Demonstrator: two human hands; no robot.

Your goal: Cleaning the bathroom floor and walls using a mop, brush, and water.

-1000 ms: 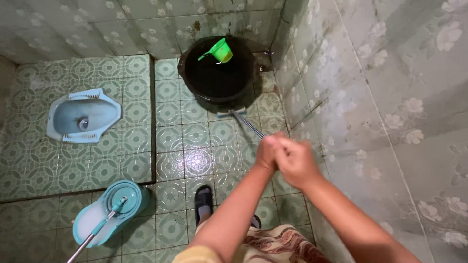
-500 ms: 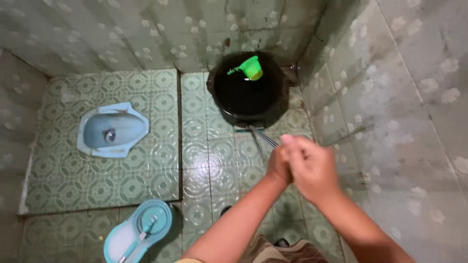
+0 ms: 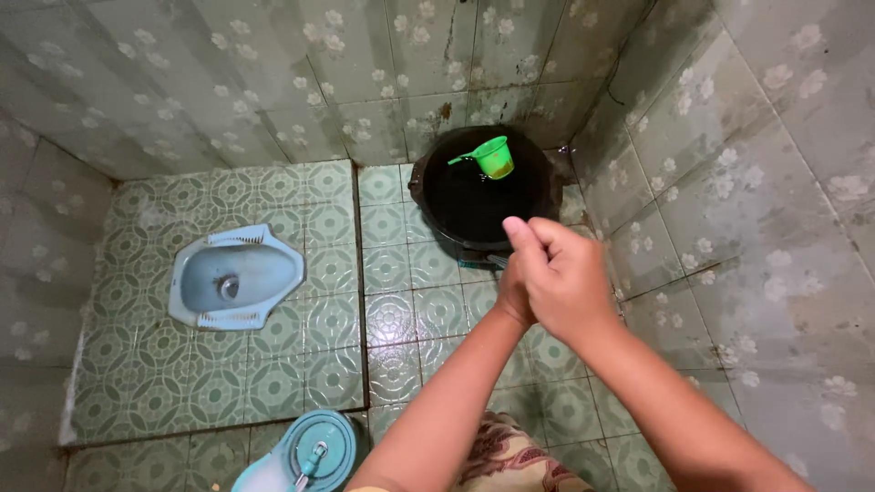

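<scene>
Gripping something in front of the body, the right hand (image 3: 565,282) is curled into a closed fist with the thumb pointing up, and the left hand (image 3: 513,293) is tucked just behind and below it, mostly hidden. Both hands cover whatever they hold, so I cannot tell what lies inside the grip; only a short pale bit of a floor tool's head (image 3: 492,261) peeks out just above the left hand, at the foot of the tub.

No packages, labels or signs show anywhere in view.

A large black water tub (image 3: 437,205) stands in the far right corner, filled with dark water. A bright green plastic dipper (image 3: 493,157) with a side handle floats near its far rim. To the left, on a raised step of the floor, sits a pale blue squat toilet (image 3: 235,277). At the bottom edge a light blue spin mop bucket (image 3: 314,454) shows, with a mop handle rising from its round basket.

The floor (image 3: 273,364) is laid with green tiles patterned in circles, wet and shiny near the middle. The walls (image 3: 747,182) carry pale grey-green tiles with small white flowers, stained and streaked. Patterned cloth (image 3: 510,456) on the person's legs shows below the forearms.
</scene>
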